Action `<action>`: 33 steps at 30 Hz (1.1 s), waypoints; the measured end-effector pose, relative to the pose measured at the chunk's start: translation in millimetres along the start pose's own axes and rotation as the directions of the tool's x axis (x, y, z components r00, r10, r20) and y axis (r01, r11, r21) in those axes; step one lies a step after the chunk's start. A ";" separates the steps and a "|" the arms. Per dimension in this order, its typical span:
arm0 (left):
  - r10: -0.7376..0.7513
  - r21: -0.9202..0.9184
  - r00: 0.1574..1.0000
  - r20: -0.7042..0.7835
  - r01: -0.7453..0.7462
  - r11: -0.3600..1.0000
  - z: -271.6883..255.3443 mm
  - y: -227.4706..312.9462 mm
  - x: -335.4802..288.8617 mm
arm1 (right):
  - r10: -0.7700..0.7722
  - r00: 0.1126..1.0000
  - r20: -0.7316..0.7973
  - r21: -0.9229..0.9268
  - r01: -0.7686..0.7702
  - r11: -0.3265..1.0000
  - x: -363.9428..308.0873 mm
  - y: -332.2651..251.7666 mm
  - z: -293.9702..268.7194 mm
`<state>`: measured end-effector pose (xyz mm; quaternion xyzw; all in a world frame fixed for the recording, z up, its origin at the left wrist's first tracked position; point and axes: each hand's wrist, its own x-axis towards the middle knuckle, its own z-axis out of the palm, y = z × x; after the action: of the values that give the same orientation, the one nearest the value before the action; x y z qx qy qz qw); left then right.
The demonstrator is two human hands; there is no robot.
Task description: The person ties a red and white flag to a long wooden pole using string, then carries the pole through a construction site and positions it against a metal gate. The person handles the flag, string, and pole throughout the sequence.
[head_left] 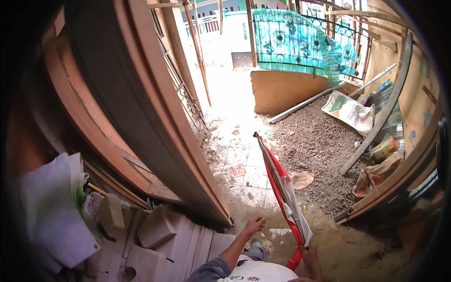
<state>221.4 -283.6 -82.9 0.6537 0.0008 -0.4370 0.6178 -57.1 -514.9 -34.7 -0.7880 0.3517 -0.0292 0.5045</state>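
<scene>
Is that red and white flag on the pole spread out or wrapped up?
Wrapped up: the red and white flag clings around its pole, gripped by the right hand.

A strip of tiled floor (244, 174) lies open ahead, between the leaning wooden door frames (155, 117) on the left and the gravel pile (319, 150) on the right. Stacked bricks (155, 230) crowd the lower left.
</scene>
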 end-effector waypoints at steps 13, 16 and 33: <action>0.124 -0.343 0.992 -0.013 -0.121 0.931 -51.9 248.1 208.2 | -0.145 0.972 0.187 0.136 0.121 0.983 289.6 -181.5 15.0; 0.196 -0.418 0.981 -0.010 -0.182 0.890 -71.0 290.1 272.1 | -0.216 0.948 0.232 0.179 0.176 0.968 384.6 -198.8 35.1; 0.339 -0.597 0.736 -0.586 -0.675 0.433 -248.9 559.2 538.0 | -0.062 0.718 0.693 -0.327 0.391 0.860 832.3 -462.5 106.5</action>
<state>998.5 -504.6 24.3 0.3550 0.1091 -0.0434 0.9275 853.3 -805.6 33.4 -0.8789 0.0445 0.2705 0.3904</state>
